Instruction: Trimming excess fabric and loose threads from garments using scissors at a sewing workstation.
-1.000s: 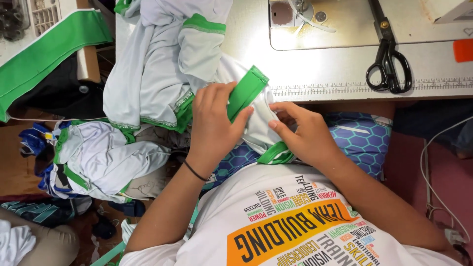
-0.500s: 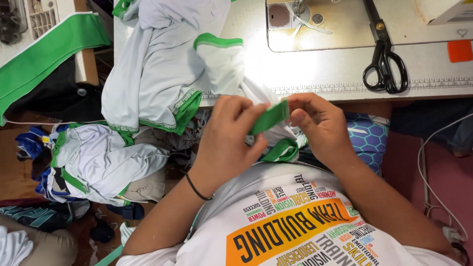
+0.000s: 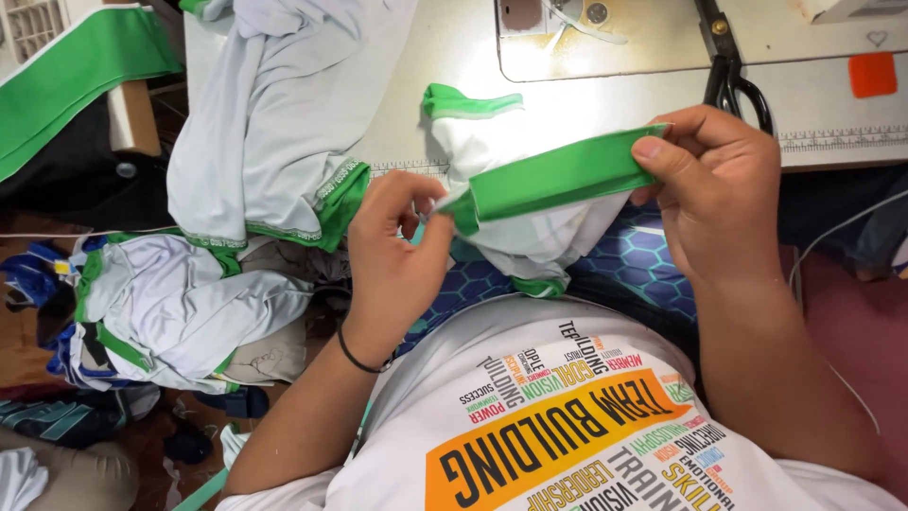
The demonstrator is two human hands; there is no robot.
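A green fabric band on a white garment piece is stretched taut between both hands, just above my lap at the sewing table's front edge. My left hand pinches its left end, a dark band around that wrist. The band's right end is pinched by my right hand, thumb on top. The white cloth hangs folded beneath the band.
Black scissors lie on the sewing table behind my right hand, near a metal plate and an orange patch. A heap of white-and-green garments drapes over the table's left; more lie on the floor.
My hands have moved apart, the right one going up and right, pulling the green band from a short fold out into a long straight strip.
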